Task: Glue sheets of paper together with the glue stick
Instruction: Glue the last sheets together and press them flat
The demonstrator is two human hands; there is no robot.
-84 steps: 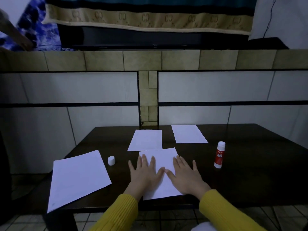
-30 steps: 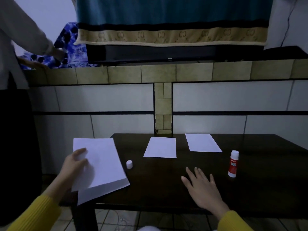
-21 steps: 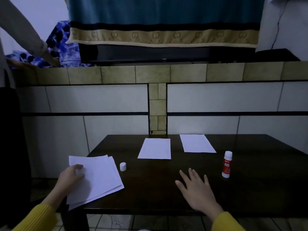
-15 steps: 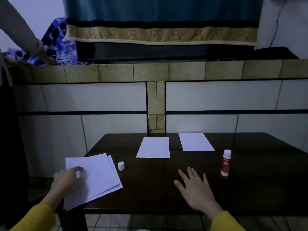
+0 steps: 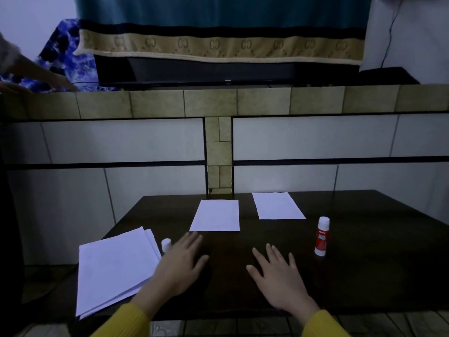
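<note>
Dark wood tabletop [image 5: 364, 251], smooth, with a faint sheen. Thin matt white paper: a loose stack of sheets [image 5: 114, 268] at the near left corner, a single sheet [image 5: 215, 215] at the middle, another sheet [image 5: 277, 206] toward the far edge. Smooth plastic glue stick [image 5: 322, 236], white body under a glossy red label; small white plastic cap [image 5: 166, 244], same smooth finish. Ribbed knit yellow sleeves [image 5: 325, 324], soft and matt. Behind, large pale glazed wall tiles [image 5: 313, 139], slightly reflective, topped by mottled tan tiles [image 5: 209, 103] with a duller face. Above, plush teal cloth [image 5: 218, 13] with a beige woven border; blue printed fabric [image 5: 65, 59] at the left.
</note>
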